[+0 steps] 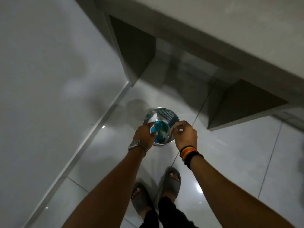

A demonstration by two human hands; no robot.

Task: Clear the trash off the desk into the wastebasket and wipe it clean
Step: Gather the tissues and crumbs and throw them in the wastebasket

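A round silver wastebasket [167,113] with slatted walls stands on the tiled floor below me. Both hands hover right over its mouth. My left hand [145,134], watch on the wrist, grips a blue and white wrapper [160,131] that hangs into the basket opening. My right hand [185,134], with coloured bands on the wrist, is curled around something small and shiny, blurred, at the basket's right rim. What lies inside the basket is mostly hidden by the wrapper and my hands.
The grey desk [213,30] runs across the upper right, its supports [136,51] reaching the floor behind the basket. A pale wall [49,63] fills the left. My feet in grey slippers [171,180] stand just short of the basket on glossy tiles.
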